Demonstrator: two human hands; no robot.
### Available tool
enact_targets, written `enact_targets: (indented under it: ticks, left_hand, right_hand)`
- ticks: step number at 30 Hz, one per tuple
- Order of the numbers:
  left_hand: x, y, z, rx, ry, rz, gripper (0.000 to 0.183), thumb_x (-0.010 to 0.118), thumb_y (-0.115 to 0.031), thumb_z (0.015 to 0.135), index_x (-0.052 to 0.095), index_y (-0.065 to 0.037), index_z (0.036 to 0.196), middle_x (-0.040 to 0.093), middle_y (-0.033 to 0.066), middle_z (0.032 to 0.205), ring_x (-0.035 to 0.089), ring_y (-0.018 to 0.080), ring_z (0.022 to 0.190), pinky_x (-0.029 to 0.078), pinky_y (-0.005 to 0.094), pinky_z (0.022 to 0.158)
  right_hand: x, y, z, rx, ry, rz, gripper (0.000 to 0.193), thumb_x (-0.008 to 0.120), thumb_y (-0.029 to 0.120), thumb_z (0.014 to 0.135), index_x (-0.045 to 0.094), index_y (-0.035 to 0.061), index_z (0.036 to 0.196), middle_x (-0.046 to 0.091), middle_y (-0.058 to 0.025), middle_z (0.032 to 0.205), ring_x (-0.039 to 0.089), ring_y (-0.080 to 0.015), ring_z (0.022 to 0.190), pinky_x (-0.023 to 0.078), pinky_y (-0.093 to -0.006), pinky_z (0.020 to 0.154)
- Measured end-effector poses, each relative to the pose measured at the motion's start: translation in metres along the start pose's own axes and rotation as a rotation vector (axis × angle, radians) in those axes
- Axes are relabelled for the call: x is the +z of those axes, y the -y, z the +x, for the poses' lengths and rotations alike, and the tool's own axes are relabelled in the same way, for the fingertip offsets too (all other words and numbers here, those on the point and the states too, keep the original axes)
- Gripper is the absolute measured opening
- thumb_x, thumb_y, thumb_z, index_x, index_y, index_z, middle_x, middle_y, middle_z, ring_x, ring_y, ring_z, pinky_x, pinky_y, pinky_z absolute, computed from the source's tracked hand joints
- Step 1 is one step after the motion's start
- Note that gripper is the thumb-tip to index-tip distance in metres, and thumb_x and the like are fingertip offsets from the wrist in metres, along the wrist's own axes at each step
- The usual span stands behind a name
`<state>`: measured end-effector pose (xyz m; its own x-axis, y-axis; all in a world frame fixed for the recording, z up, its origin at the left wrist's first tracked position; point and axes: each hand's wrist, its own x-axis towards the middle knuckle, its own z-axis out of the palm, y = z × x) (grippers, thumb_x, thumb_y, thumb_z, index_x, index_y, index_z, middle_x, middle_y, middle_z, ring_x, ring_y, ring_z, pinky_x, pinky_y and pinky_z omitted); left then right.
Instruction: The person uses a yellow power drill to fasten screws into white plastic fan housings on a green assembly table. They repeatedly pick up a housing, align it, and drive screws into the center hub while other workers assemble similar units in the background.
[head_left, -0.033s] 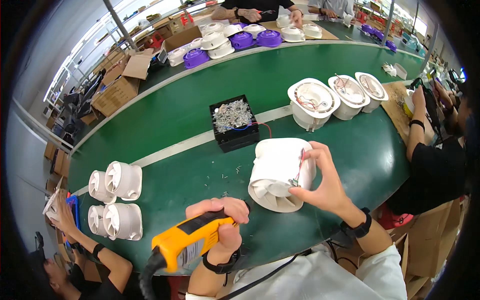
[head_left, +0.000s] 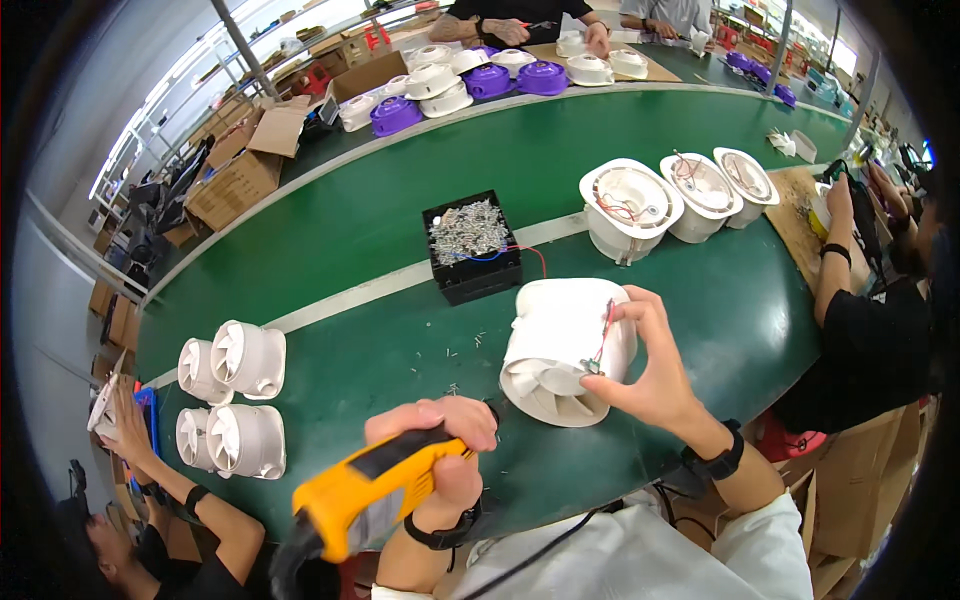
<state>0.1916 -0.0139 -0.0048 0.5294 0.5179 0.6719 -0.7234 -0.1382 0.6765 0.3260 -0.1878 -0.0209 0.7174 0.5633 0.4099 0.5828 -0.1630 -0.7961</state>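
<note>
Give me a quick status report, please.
Left hand gripping orange power tool; right hand on white fan housing; loose screws scattered nearby.

Green smooth-topped desk (head_left: 345, 375), pale strip (head_left: 370, 293) running crosswise over it. Mid-desk: black square box (head_left: 482, 286) at the strip, heaped with small silver screws (head_left: 468, 232); blue wire (head_left: 472, 257) and red wire (head_left: 542, 262) at its right side. Loose screws (head_left: 455, 388) scattered nearer the front. Right of those, white plastic fan housing (head_left: 560, 325) on its side, bladed end facing the near edge. Left end: four white rounded bladed housings (head_left: 263, 362) in two pairs, also on their sides. Right, farther back: three white open-topped housings (head_left: 622, 240) in a row, openings up, thin wires (head_left: 618, 207) inside. Far right: flat tan board (head_left: 792, 200).
</note>
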Motion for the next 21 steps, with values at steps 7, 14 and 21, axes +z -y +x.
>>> enact_targets:
  ticks: [7,14,21]
  left_hand:
    - [-0.012,-0.026,0.020,0.035,-0.053,0.015,0.044,0.047,-0.051,0.091,0.035,-0.012,0.108,0.047,0.0041,0.061,0.044,0.0164,0.046,0.040,0.0311,0.046]
    - [-0.025,-0.031,0.012,0.018,-0.097,-0.112,0.045,0.053,-0.046,0.090,0.032,-0.010,0.106,0.054,0.0085,0.067,0.052,0.0203,0.051,0.045,0.0345,0.051]
    - [-0.018,-0.040,0.011,0.287,-0.010,-0.249,0.042,0.064,-0.030,0.087,0.038,-0.004,0.107,0.059,0.0138,0.071,0.057,0.0224,0.051,0.051,0.0381,0.050]
  right_hand:
    - [-0.006,-0.004,0.010,0.057,-0.022,-0.028,0.061,0.081,0.021,0.061,0.045,0.0064,0.108,0.040,-0.0159,0.120,0.042,-0.0291,0.116,0.036,-0.0387,0.096]
    - [-0.033,-0.048,0.023,0.329,0.206,0.662,0.057,0.078,0.032,0.067,0.046,0.0060,0.106,0.050,-0.0072,0.117,0.046,-0.0165,0.110,0.037,-0.0327,0.097]
    - [-0.027,-0.035,0.010,0.406,0.357,0.871,0.069,0.080,0.045,0.065,0.048,0.0059,0.111,0.051,-0.0093,0.120,0.048,-0.0175,0.112,0.036,-0.0335,0.098]
